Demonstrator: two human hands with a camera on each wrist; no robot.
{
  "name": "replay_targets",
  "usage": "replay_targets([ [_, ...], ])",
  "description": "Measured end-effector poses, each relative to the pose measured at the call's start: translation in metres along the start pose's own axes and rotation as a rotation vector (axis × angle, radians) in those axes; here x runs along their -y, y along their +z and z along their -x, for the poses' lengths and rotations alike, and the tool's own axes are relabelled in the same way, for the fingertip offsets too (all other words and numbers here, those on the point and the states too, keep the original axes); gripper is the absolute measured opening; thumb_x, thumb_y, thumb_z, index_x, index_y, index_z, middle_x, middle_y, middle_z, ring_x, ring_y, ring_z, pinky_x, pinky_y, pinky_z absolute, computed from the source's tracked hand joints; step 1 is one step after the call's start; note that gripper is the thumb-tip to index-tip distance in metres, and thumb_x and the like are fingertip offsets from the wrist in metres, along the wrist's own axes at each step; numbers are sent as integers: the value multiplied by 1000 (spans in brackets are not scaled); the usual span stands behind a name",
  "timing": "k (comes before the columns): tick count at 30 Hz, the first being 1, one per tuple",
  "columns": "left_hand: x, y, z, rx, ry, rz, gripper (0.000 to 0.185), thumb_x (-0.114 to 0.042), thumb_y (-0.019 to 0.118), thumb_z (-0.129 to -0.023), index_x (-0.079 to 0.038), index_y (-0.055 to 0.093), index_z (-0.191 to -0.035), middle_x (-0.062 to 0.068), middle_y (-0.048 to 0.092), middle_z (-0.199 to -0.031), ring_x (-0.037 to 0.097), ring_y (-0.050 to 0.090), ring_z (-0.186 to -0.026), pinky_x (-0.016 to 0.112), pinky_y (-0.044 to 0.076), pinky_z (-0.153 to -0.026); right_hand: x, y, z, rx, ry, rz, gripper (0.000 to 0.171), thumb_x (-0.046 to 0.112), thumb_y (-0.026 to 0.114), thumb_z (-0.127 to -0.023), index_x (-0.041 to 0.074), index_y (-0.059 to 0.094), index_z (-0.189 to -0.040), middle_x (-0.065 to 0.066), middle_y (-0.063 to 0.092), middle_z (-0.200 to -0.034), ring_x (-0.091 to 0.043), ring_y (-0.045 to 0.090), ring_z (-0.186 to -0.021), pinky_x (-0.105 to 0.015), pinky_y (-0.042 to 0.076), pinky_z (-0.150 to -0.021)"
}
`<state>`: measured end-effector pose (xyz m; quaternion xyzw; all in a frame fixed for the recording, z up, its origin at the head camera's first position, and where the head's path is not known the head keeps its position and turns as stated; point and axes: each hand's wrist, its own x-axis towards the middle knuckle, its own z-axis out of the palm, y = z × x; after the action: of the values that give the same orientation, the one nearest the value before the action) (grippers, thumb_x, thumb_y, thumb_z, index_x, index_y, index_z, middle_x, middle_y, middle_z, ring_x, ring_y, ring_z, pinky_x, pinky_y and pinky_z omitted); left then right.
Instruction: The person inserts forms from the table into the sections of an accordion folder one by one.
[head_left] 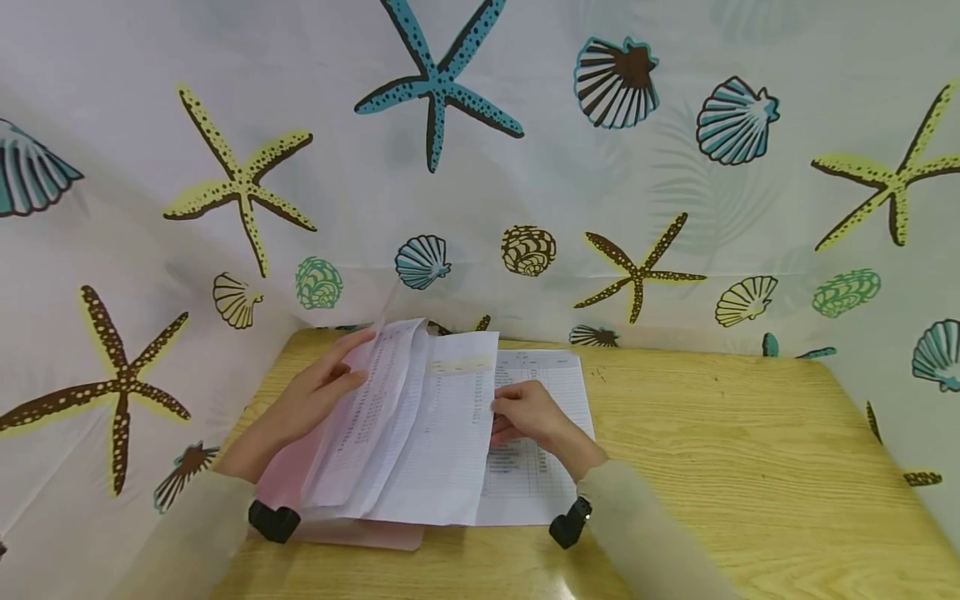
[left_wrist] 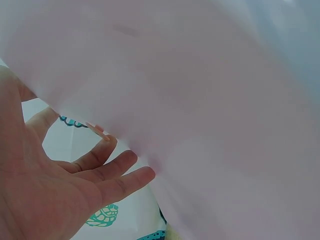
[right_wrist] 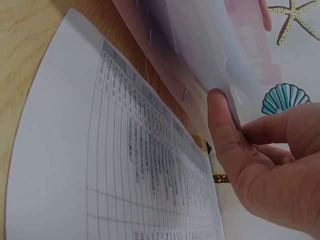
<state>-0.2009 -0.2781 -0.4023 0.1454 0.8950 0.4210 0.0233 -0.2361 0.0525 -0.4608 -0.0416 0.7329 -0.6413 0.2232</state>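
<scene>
A stack of printed sheets is lifted and folded over to the left above a pink folder on a wooden table. My left hand rests with nearly straight fingers against the raised sheets. My right hand pinches the right edge of the top lifted sheet between thumb and fingers. Under it lies a flat sheet printed with a table of rows. From the right wrist, the lifted sheets and the pink folder rise behind the thumb.
A curtain printed with starfish and shells hangs behind the table and along both sides. Bare wood stretches to the right of the papers. Small black devices sit at my wrists near the table's front edge.
</scene>
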Motion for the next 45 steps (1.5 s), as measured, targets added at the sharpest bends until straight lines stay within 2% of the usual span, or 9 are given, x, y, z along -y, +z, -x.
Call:
replay_targets([
  [11, -2, -1, 1, -3, 0, 5, 61, -28, 50, -112, -28, 27, -168, 16, 29, -170, 43, 49, -130, 64, 43, -109, 6, 18, -5, -1, 2, -13, 35, 4, 54, -105, -13, 62, -134, -26, 76, -101, -16, 72, -67, -41, 65, -75],
  [21, 0, -2, 0, -10, 17, -14, 60, -27, 50, -112, -25, 29, -168, 17, 35, -167, 38, 52, -121, 53, 47, -102, 8, 32, -8, 24, -6, -21, 35, 5, 56, -105, -12, 62, -135, -25, 77, -99, -16, 73, -66, -39, 65, -74],
  [27, -1, -3, 0, -5, 14, -1, 61, -27, 50, -112, -27, 28, -168, 16, 30, -170, 42, 50, -129, 61, 44, -107, 8, 40, -10, 35, -10, -17, 33, 5, 56, -105, -12, 63, -133, -25, 77, -96, -17, 73, -66, -44, 64, -78],
  [45, 0, -3, 2, -8, 2, 2, 61, -28, 51, -112, -30, 28, -168, 16, 32, -169, 40, 50, -126, 59, 45, -107, 7, 59, -17, 29, -2, -60, 29, 2, 56, -105, -12, 64, -128, -25, 76, -89, -17, 72, -64, -42, 65, -74],
])
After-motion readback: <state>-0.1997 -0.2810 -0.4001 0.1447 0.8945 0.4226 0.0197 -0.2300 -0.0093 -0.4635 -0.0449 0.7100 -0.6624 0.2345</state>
